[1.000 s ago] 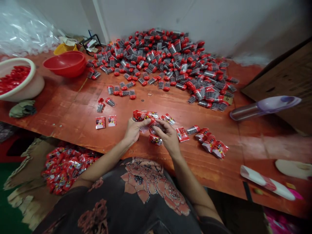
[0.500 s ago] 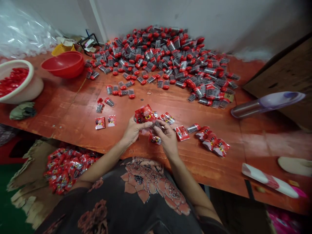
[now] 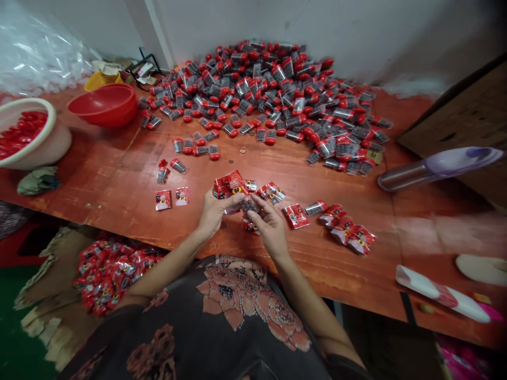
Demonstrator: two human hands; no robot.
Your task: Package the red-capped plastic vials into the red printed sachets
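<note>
Head view: held packet (image 3: 231,183) part-hidden

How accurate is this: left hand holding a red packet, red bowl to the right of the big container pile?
The side is wrong: the head view shows the red bowl to the left of the big container pile. The left hand is indeed holding a red packet.

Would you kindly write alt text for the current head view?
A person's left hand holds a red packet while the right hand grips a dark-filled clear container beside it, over a red table. Beyond lies a heap of red-capped containers.
</note>
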